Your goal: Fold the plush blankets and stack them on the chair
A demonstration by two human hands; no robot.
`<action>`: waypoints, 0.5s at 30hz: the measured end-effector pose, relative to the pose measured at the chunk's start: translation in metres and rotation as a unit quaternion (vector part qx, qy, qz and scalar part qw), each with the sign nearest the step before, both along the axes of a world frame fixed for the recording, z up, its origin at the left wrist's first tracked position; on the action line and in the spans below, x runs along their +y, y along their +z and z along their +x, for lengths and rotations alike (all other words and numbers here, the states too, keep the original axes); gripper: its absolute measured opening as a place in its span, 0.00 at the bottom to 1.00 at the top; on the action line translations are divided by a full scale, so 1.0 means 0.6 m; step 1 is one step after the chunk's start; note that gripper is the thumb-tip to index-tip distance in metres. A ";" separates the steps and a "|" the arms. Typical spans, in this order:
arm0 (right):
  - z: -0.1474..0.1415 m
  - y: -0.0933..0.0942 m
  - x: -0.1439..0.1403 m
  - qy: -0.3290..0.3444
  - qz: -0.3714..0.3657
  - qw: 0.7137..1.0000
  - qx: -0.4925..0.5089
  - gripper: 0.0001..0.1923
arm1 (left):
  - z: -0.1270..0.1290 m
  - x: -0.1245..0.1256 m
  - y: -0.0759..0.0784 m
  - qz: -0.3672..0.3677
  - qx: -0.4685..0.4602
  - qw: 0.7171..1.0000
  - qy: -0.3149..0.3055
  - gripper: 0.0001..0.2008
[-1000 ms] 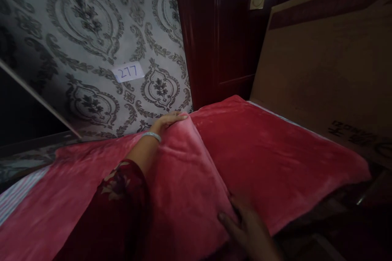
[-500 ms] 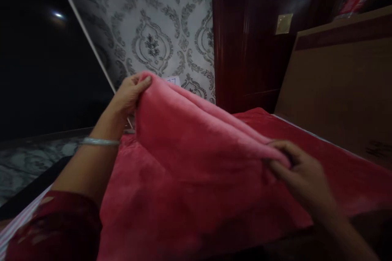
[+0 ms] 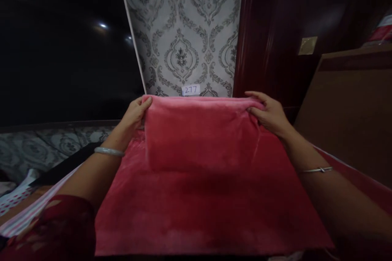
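Both hands have risen and spread apart since half a second ago, so the folded edge now stretches level between them. One pink blanket [image 3: 202,159] is in view, with two hands on it and one bangle on each wrist. Left hand [image 3: 134,112] pinches the upper left corner, its fingers [image 3: 146,104] clamped over the fold; right hand [image 3: 269,112] grips the upper right corner, fingers [image 3: 254,97] curled shut on the cloth. Its lower part lies spread flat below. A paper label [image 3: 190,89] marked 277 sits on the patterned wall [image 3: 183,28] just behind the raised edge.
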State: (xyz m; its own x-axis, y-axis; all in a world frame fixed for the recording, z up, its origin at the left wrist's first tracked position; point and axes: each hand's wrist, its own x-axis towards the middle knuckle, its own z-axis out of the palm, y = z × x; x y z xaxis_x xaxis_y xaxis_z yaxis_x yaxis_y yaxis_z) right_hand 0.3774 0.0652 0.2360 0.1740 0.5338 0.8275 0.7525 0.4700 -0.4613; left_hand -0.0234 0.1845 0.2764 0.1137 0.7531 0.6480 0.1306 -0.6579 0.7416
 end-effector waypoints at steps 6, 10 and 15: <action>-0.030 -0.078 -0.112 -0.094 0.098 0.966 -0.218 0.30 | -0.076 -0.053 -0.061 0.050 0.110 0.991 0.058 0.13; -0.049 -0.291 -0.179 -0.074 -0.003 0.969 -0.235 0.20 | -0.134 -0.114 -0.246 -0.022 0.282 0.959 0.000 0.13; -0.070 -0.439 -0.240 -0.014 -0.132 0.973 -0.187 0.18 | -0.159 -0.185 -0.409 -0.092 0.338 0.936 -0.027 0.11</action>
State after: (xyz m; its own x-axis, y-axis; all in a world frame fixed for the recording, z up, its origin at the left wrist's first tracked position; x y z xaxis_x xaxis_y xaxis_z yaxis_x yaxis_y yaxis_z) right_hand 0.3356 -0.0790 -0.0274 -0.0950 0.7360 0.6703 0.9015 0.3491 -0.2556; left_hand -0.1185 0.0736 0.0308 0.4925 0.8264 0.2728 0.5819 -0.5458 0.6029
